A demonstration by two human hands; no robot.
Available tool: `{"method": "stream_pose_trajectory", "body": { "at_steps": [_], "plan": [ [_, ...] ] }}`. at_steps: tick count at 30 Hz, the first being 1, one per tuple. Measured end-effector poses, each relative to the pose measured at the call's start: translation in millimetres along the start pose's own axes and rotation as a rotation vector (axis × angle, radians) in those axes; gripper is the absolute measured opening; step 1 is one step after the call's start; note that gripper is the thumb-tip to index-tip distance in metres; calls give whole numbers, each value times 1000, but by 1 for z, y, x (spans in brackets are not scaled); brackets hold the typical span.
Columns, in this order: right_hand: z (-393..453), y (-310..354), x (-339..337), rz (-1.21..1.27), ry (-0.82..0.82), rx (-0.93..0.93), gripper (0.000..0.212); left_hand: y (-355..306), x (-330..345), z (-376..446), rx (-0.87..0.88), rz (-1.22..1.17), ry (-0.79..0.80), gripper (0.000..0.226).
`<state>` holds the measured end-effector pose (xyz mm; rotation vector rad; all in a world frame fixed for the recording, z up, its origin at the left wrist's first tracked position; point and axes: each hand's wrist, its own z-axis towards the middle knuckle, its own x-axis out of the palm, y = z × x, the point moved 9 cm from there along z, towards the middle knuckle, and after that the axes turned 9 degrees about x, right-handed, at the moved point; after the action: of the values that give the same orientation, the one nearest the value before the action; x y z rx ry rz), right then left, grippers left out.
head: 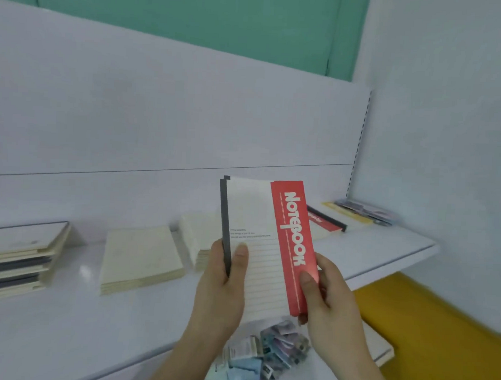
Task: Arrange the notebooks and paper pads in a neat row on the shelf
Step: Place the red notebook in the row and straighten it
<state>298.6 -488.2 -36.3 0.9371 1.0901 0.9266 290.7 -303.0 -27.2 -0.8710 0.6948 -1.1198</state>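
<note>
In the head view, a red-banded notebook (266, 241) is held upright above the shelf's (68, 339) front edge, gripped by the left hand (222, 277) at its dark spine and pinched by the right hand (329, 295) at the red band. Cream pads (140, 258) are partly hidden behind it; packets (263, 352) below are blurred.

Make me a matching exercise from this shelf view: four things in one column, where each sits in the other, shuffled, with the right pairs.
Things:
1. red-banded notebook
2. stack with dark covers
3. cream paper pad stack
4. small colourful packets

Places:
A. far left of the shelf
B. lower level, below the hands
C. held up by the left hand and right hand
D. lying flat on the shelf, left of the hands

Pairs: 1-C, 2-A, 3-D, 4-B
</note>
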Motion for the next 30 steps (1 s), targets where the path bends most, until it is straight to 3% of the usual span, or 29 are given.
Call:
{"method": "stream_pose_trajectory", "body": {
  "at_steps": [3, 9, 11, 16, 23, 28, 30],
  "plan": [
    [21, -18, -56, 6, -80, -15, 39, 0, 64, -2, 43, 131, 203, 42],
    [71, -57, -114, -120, -169, -14, 39, 3, 153, 6, 231, 524, 381, 105],
    [90, -65, -123, -223, -195, -21, 48, 13, 176, 15, 278, 688, 475, 115],
    [148, -82, -131, -307, -168, 0, 65, 35, 214, 63, 368, 940, 545, 96],
    [250, -78, -107, -608, 60, -211, 53, 84, 238, 139, 272, 1164, 567, 93],
    [303, -101, -90, -730, 286, -283, 94, 114, 248, 168, 190, 1268, 569, 92],
    [323, -102, -88, -801, 315, -296, 100, 122, 253, 179, 174, 1293, 564, 91]
  ]
}}
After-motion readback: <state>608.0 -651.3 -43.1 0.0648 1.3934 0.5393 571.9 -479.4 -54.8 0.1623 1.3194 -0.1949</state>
